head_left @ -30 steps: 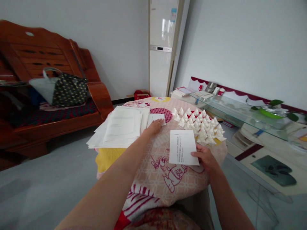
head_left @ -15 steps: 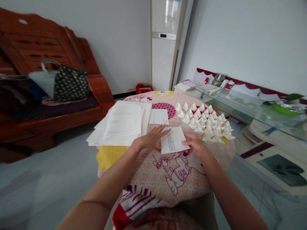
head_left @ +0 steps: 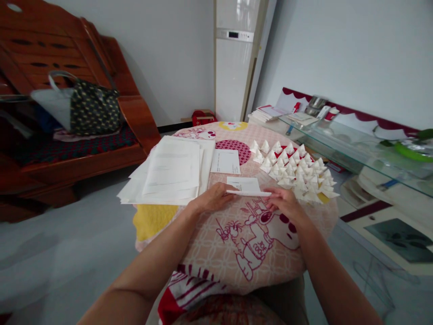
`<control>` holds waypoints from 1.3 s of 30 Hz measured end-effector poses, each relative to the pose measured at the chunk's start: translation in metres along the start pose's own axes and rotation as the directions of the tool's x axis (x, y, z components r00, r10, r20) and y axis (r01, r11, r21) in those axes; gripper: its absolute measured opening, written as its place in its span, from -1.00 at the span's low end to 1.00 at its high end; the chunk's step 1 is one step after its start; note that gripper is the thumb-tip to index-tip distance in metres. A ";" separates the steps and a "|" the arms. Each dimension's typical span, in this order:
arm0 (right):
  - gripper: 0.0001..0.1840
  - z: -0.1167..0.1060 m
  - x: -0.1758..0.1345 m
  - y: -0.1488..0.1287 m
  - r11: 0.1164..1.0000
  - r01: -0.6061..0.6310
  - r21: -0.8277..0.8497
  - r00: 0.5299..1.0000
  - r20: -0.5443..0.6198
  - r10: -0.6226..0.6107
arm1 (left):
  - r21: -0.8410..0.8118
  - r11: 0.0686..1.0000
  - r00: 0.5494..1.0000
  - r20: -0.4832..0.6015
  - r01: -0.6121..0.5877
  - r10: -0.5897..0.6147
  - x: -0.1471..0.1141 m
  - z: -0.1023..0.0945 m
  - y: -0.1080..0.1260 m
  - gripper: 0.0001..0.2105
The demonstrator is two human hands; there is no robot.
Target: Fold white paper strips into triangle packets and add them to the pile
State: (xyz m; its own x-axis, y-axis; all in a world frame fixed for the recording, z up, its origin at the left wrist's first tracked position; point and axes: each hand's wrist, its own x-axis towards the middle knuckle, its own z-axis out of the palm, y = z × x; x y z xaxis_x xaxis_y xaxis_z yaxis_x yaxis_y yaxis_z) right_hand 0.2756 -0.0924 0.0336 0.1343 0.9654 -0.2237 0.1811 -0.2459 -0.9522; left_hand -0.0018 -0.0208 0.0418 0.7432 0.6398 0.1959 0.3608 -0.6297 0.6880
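A small printed sheet of paper (head_left: 244, 184) lies on the cloth-covered table, its near edge raised and bent over. My left hand (head_left: 216, 197) pinches the left end of that edge. At the right end, my right hand (head_left: 284, 203) grips it between thumb and fingers. Just beyond it lies a second small printed sheet (head_left: 225, 161). To the left is a stack of larger white paper (head_left: 172, 169). Many folded white paper shapes (head_left: 297, 169) with pointed tips stand in rows on the right.
A pink patterned tablecloth (head_left: 216, 243) covers the round table. On the right stands a glass-topped cabinet (head_left: 352, 155) carrying books, a cup and a green dish. A wooden bench (head_left: 81, 158) with bags is at the left, a tall white appliance (head_left: 233, 76) behind.
The sheet lay flat with my left hand spread on its left side. Now both hands hold its near edge, which is lifted and bent. The view has shifted slightly.
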 end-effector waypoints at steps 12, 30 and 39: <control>-0.74 0.019 0.007 -0.020 0.993 -0.007 -0.118 0.996 0.086 0.018 | -0.092 0.924 0.925 -0.051 0.372 -0.378 0.007 0.004 -0.003 -0.61; -0.64 0.030 0.025 0.012 0.898 0.135 -0.419 0.963 -0.158 -0.218 | -0.053 0.822 0.776 -0.302 0.566 -0.554 0.016 0.020 0.000 -0.34; -0.75 0.031 0.025 0.015 0.888 0.138 -0.440 0.962 -0.155 -0.227 | -0.061 0.807 0.758 -0.306 0.588 -0.575 0.018 0.021 -0.001 -0.31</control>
State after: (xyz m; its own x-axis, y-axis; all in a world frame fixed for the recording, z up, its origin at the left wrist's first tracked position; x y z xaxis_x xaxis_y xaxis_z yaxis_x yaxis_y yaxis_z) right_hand 0.2519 -0.0689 0.0070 0.2392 0.9704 0.0330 0.6075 -0.1231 -0.7847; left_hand 0.0234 -0.0184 0.0301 0.1834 0.9825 -0.0331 0.6937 -0.1055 0.7125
